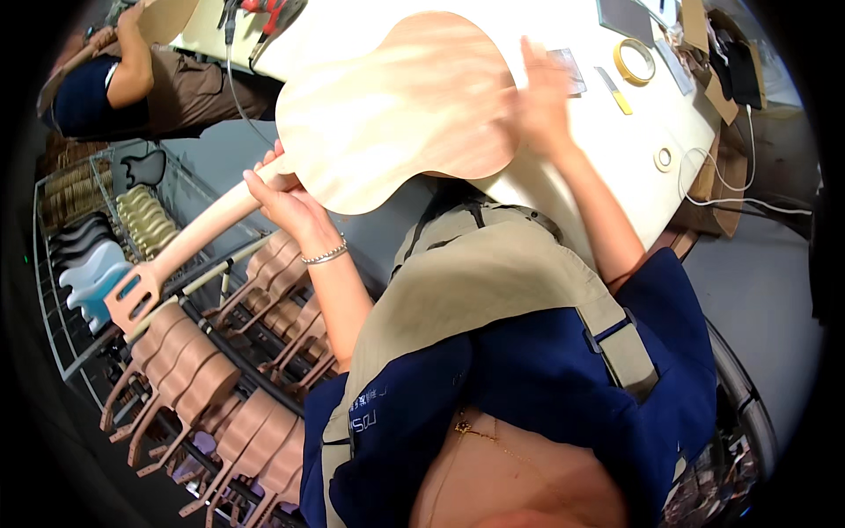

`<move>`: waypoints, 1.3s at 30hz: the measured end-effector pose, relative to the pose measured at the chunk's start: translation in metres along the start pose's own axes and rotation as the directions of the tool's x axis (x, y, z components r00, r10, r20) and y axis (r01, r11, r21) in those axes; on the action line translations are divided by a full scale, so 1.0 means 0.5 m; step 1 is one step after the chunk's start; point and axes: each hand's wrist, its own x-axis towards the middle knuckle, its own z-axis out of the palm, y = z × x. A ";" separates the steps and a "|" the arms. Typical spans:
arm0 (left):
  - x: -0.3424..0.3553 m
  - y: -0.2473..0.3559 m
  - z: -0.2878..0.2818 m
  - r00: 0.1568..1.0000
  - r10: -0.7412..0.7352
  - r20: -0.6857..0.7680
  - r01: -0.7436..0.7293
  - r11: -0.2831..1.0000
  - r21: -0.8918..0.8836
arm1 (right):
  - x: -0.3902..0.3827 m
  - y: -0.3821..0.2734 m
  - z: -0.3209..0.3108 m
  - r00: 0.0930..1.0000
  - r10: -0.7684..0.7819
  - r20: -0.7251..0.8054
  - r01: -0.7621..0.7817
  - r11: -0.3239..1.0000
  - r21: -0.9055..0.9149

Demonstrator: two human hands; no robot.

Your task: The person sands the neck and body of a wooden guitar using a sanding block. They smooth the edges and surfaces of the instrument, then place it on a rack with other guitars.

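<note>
An unfinished pale wood guitar (pixel 396 106) lies back side up over the near edge of the white worktable (pixel 651 167). Its neck points down to the left and ends in a slotted headstock. My left hand (pixel 289 195) is wrapped round the neck close to the body, palm up beneath it. By the tail end of the body is my right hand (pixel 544 101), smeared by motion with its fingers stretched out. Whether it touches the guitar's edge I cannot tell.
On the table lie a yellow tape roll (pixel 634 62), a knife (pixel 613 91), a smaller tape roll (pixel 663 159) and a red power tool (pixel 280 16). A rack of unfinished guitars (pixel 185 361) stands at left. Another person (pixel 141 84) works at the far left.
</note>
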 end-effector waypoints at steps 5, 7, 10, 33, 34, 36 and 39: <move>-0.012 -0.001 0.000 0.998 -0.014 0.057 0.012 0.999 0.039 | 0.006 -0.305 0.105 0.780 -0.626 0.015 0.595 0.748 0.293; -0.004 0.003 -0.013 0.998 -0.029 0.061 0.027 0.999 0.031 | 0.024 -0.282 0.106 0.850 -0.494 0.182 0.441 0.857 0.267; 0.015 -0.007 -0.046 0.998 -0.055 0.020 0.054 0.998 0.026 | 0.057 -0.128 0.136 0.934 -0.301 0.191 0.326 0.938 -0.118; -0.035 0.085 -0.040 0.875 0.153 0.459 0.015 0.939 -0.342 | -0.058 0.189 0.083 0.825 0.157 0.543 -0.565 0.185 0.804; -0.043 0.091 -0.036 0.876 0.162 0.454 0.005 0.939 -0.345 | -0.062 0.203 0.090 0.810 0.158 0.564 -0.580 0.078 0.811; -0.055 0.099 -0.032 0.884 0.204 0.421 -0.048 0.934 -0.354 | -0.063 0.203 0.103 0.836 0.110 0.538 -0.547 0.074 0.834; -0.065 0.109 -0.020 0.865 0.216 0.453 -0.045 0.932 -0.359 | -0.041 0.099 0.056 0.887 0.115 0.447 -0.461 0.202 0.864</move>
